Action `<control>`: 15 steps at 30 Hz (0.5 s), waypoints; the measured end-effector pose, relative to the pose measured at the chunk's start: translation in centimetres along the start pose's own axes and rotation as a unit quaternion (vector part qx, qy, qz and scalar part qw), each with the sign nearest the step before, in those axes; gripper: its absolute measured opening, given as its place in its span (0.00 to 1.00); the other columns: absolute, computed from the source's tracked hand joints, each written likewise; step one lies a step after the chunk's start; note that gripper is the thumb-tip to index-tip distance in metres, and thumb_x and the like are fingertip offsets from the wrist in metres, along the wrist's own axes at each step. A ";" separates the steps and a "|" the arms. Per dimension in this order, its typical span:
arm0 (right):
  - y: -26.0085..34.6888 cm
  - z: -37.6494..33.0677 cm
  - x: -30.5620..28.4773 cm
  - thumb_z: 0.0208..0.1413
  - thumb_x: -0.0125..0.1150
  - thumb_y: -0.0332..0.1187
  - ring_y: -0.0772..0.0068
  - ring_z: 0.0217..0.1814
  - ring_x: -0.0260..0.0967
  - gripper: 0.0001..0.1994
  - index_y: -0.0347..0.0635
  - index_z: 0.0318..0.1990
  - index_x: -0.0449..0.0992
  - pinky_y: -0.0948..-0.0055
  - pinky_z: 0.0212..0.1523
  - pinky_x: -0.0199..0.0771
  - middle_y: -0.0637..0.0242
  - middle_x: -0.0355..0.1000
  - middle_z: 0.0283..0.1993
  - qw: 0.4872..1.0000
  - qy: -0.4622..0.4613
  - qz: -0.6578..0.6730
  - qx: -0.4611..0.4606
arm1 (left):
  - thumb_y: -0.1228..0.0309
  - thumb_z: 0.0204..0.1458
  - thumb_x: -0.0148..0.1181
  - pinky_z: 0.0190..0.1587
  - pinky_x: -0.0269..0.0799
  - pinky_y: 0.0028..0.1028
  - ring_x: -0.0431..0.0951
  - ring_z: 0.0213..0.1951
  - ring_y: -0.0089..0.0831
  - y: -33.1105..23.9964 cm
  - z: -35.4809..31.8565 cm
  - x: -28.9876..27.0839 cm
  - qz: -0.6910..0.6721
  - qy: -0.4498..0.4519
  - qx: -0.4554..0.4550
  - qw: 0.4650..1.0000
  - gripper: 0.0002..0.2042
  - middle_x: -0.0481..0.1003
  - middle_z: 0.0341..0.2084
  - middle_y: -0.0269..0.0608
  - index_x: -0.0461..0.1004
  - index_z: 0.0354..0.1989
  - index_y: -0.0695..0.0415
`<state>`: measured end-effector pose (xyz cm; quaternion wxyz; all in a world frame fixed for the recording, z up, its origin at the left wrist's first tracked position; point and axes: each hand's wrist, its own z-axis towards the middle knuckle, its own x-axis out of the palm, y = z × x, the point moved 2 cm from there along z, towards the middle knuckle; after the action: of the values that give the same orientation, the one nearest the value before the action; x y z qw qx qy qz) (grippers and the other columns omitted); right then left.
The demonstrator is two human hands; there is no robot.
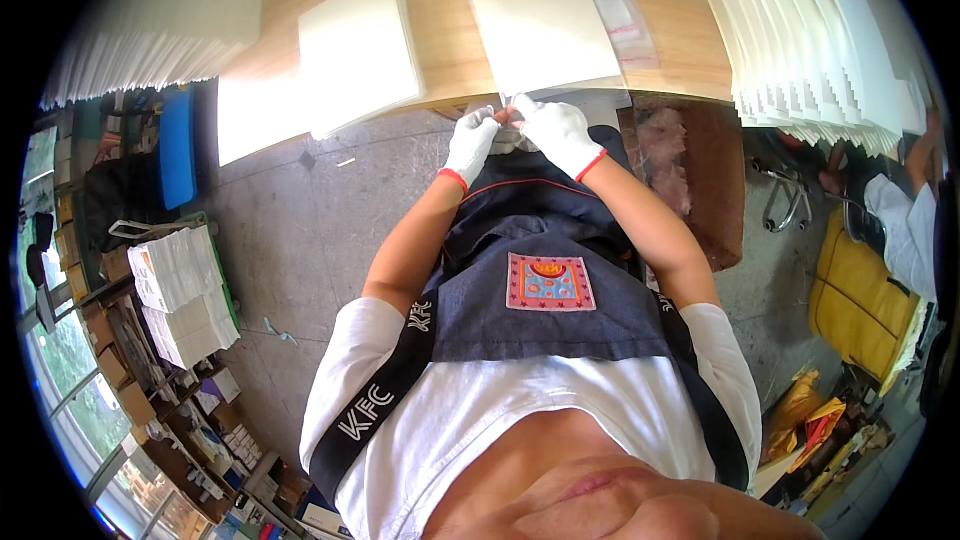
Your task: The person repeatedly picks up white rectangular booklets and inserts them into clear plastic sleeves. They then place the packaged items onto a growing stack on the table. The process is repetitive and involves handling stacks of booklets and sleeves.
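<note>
My left hand (470, 147) and my right hand (560, 136) meet at the front edge of the wooden table (445, 15). Both wear white gloves with red cuffs, and bare fingertips show where they touch. The fingers of each are closed in a pinch; whatever is between them is too small to make out. Just beyond my right hand lies a stack of white sheets (540, 20), its near edge by my knuckles. Under and beside it is a clear plastic sleeve (640, 40). A second white stack (360, 55) rests further left, apart from my hands.
Tall piles of white sheets stand at the table's far left (165, 25) and right (800, 55). On the floor at left is a cart with paper bundles (180, 290). A brown box (705, 190) stands right of my legs; beyond are a yellow chair (860, 300) and another person (905, 220).
</note>
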<state>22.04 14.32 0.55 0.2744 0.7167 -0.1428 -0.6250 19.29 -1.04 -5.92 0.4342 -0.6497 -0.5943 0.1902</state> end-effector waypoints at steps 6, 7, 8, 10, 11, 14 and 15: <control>-0.7 -2.0 -1.9 0.53 0.51 0.31 0.69 0.21 0.70 0.05 0.42 0.36 0.65 0.70 0.24 0.70 0.65 0.71 0.22 0.966 0.045 0.248 0.052 | 0.71 0.53 0.53 0.28 0.76 0.23 0.77 0.26 0.29 -1.0 -0.7 0.0 0.004 -0.014 0.010 1.000 0.09 0.75 0.30 0.41 0.70 0.35 0.65; -3.4 -3.4 -2.2 0.53 0.51 0.29 0.73 0.20 0.67 0.03 0.42 0.34 0.65 0.74 0.23 0.68 0.67 0.69 0.22 0.916 -0.095 0.377 0.097 | 0.71 0.53 0.54 0.28 0.76 0.23 0.77 0.26 0.29 -1.4 -1.3 0.1 0.002 -0.032 0.018 0.999 0.08 0.75 0.29 0.41 0.70 0.35 0.65; -7.0 -5.1 -2.2 0.53 0.52 0.27 0.76 0.18 0.63 0.03 0.41 0.33 0.65 0.77 0.21 0.66 0.69 0.68 0.22 0.830 -0.228 0.491 0.136 | 0.71 0.53 0.54 0.28 0.76 0.23 0.77 0.26 0.29 -1.5 -1.2 -0.3 0.017 -0.025 0.021 0.999 0.08 0.75 0.29 0.41 0.70 0.36 0.64; -14.4 -9.4 -4.0 0.53 0.53 0.24 0.80 0.19 0.60 0.04 0.41 0.33 0.64 0.82 0.19 0.63 0.69 0.67 0.25 0.693 -0.388 0.578 0.186 | 0.72 0.53 0.53 0.27 0.75 0.23 0.77 0.25 0.28 -0.9 -1.3 -1.5 0.043 -0.011 0.018 0.999 0.08 0.75 0.30 0.41 0.71 0.37 0.63; -15.6 -11.0 -4.5 0.54 0.52 0.25 0.82 0.19 0.59 0.03 0.42 0.33 0.64 0.83 0.18 0.61 0.67 0.67 0.27 0.731 -0.364 0.515 0.260 | 0.71 0.53 0.54 0.27 0.75 0.23 0.77 0.26 0.29 -0.9 -1.1 -1.9 0.080 -0.005 0.015 0.997 0.09 0.75 0.30 0.40 0.70 0.39 0.63; -12.5 -10.2 -4.3 0.54 0.49 0.23 0.83 0.22 0.62 0.03 0.40 0.35 0.66 0.86 0.17 0.58 0.65 0.67 0.31 0.806 -0.240 0.470 0.269 | 0.71 0.54 0.54 0.27 0.75 0.23 0.77 0.26 0.28 -2.1 -1.8 -1.0 0.052 -0.009 -0.006 0.999 0.10 0.75 0.30 0.41 0.69 0.40 0.64; -10.2 -8.9 -3.7 0.54 0.47 0.22 0.83 0.24 0.64 0.07 0.39 0.39 0.69 0.87 0.19 0.59 0.64 0.68 0.33 0.818 -0.193 0.485 0.241 | 0.71 0.54 0.53 0.27 0.75 0.23 0.77 0.25 0.28 -2.0 -1.8 -1.1 0.054 -0.018 -0.011 0.998 0.10 0.75 0.30 0.41 0.69 0.40 0.64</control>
<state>28.66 26.52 -1.66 0.3269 0.4633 -0.6678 -0.4822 19.24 -2.86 -3.64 0.4051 -0.6825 -0.5679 0.2181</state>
